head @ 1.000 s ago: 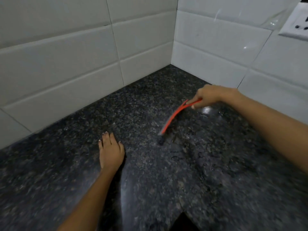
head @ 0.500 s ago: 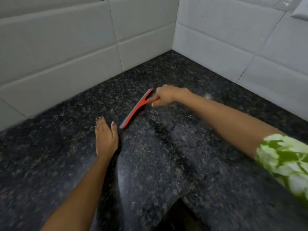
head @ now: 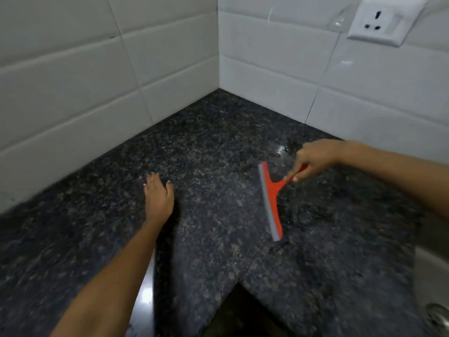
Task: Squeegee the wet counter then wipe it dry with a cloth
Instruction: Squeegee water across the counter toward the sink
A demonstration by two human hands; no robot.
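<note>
- The right hand (head: 313, 159) pinches the handle of a red squeegee (head: 272, 200), fingers curled around it, at the right of the scene in front of the right-hand tiled wall (head: 279, 57).
- The squeegee's long head runs from far to near, with a grey rubber blade (head: 266, 203) along its left edge; whether the blade touches the surface cannot be told.
- The left hand (head: 158, 193) lies flat, palm down, on the dark speckled stone table (head: 206, 147), fingers together and pointing toward the far corner, well to the left of the squeegee.
- Water drops and a wet sheen (head: 281, 149) show on the table just beyond the far end of the squeegee, near the base of the right wall.
- A white wall socket (head: 381, 20) sits high on the right wall.
- At the near right edge, part of a steel sink (head: 435, 300) shows, blurred.
- The table has a notch in its near edge, dark beneath.
</note>
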